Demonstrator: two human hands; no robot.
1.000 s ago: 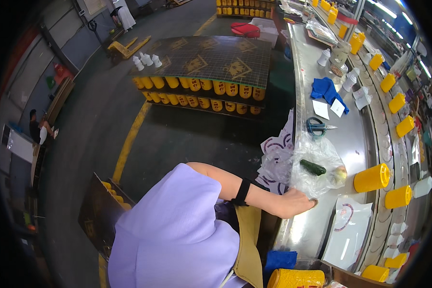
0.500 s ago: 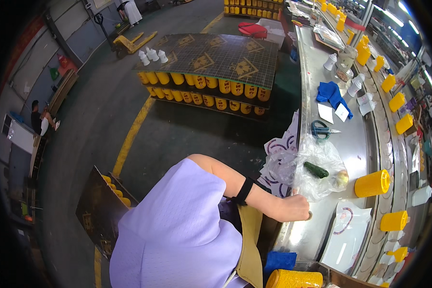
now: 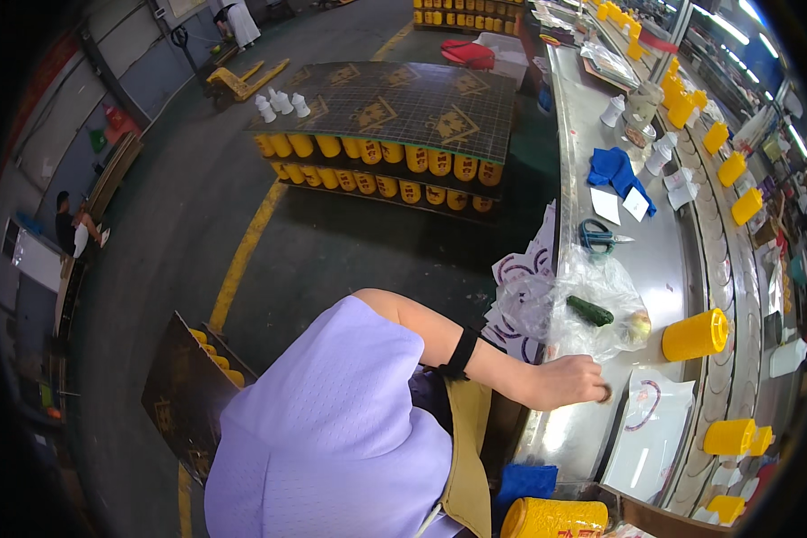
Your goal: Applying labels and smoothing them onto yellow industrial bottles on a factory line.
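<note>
My left hand (image 3: 567,382) reaches out over the metal workbench (image 3: 565,439), its fingers curled and pressed together. A small, round, brownish thing (image 3: 606,393) shows at the fingertips; its kind is too small to make out. Just beyond the hand lies a clear plastic bag (image 3: 611,280) with a dark green cucumber-like vegetable (image 3: 590,311) and a pale round item (image 3: 637,328) on it. To the right of the hand is a white sheet with a curved purple print (image 3: 646,430). A yellow canister (image 3: 695,335) stands by the conveyor. My right hand is out of sight.
Scissors (image 3: 599,238), a blue cloth (image 3: 620,175) and white cards lie farther up the bench. A conveyor (image 3: 710,242) carrying yellow canisters runs along its right. Another yellow canister (image 3: 554,518) and a blue cloth (image 3: 527,482) are near me. Stacked canisters (image 3: 439,161) stand left.
My left hand has moved right along the bench, and the small brownish thing at its fingertips shows more. Canisters along the conveyor have shifted toward me.
</note>
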